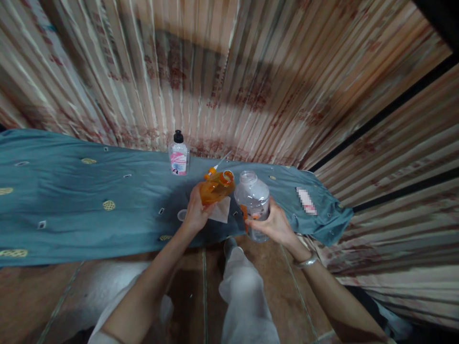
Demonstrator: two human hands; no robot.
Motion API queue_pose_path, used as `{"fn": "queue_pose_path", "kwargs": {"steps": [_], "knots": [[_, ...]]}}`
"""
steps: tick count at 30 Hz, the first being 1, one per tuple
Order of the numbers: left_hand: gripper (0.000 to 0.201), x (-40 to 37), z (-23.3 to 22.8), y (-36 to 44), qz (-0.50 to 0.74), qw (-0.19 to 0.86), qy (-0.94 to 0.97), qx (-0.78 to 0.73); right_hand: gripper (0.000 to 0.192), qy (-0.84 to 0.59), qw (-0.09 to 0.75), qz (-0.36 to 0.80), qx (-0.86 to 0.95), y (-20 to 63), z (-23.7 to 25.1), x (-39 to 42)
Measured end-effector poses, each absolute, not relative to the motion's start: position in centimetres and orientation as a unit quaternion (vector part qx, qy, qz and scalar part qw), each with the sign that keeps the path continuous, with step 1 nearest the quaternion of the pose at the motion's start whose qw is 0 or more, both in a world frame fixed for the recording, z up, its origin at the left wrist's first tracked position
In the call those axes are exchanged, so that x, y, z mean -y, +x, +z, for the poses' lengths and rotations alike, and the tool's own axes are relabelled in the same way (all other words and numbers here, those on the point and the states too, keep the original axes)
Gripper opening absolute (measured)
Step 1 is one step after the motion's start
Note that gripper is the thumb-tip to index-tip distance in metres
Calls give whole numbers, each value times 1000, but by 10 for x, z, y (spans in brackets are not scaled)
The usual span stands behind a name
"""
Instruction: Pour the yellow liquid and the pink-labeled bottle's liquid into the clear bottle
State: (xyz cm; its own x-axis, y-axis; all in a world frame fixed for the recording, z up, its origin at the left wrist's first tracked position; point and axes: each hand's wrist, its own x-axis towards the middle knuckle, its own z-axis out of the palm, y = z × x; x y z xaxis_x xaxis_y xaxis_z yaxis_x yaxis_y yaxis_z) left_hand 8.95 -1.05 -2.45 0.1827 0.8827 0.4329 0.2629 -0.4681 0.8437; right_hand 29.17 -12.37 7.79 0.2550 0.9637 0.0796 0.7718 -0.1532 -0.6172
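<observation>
Head view, looking down at a low surface covered by a teal patterned cloth (71,191), with a striped curtain (229,71) hanging behind it. The left hand (195,215) holds an orange bottle (215,187) by its lower body, fingers curled around it and pressed together; the bottle is tilted to the right, its open orange neck just beside the mouth of a clear plastic bottle (253,200), though whether the two rims touch cannot be told. The right hand (274,224) grips the clear bottle around its lower half, fingers wrapped around the front and thumb on the near side; this bottle stands roughly upright, uncapped, with an orange label partly hidden by the fingers. Both bottles are held above the near edge of the cloth, at the centre of the frame. A metal bracelet (306,261) circles the right wrist. A white nozzle with an orange collar (217,167) lies on the cloth just behind the orange bottle. A small clear bottle with a black cap and pink label (178,155) stands upright farther back, near the curtain. A white tissue (223,210) lies on the cloth beneath the orange bottle, and a small clear cap (181,215) sits just left of the left hand. The person's white trouser leg (244,291) shows below, over a brown tiled floor (272,267).
</observation>
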Motion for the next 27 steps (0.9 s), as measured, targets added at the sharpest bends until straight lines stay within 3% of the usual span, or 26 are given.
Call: {"fn": "queue_pose_path", "kwargs": {"steps": [12, 27], "knots": [[61, 9, -26, 83, 506, 198, 740, -396, 64, -749, 247, 135, 600, 293, 82, 124], [62, 12, -26, 88, 501, 210, 736, -404, 78, -760, 203, 112, 607, 305, 91, 122]]}}
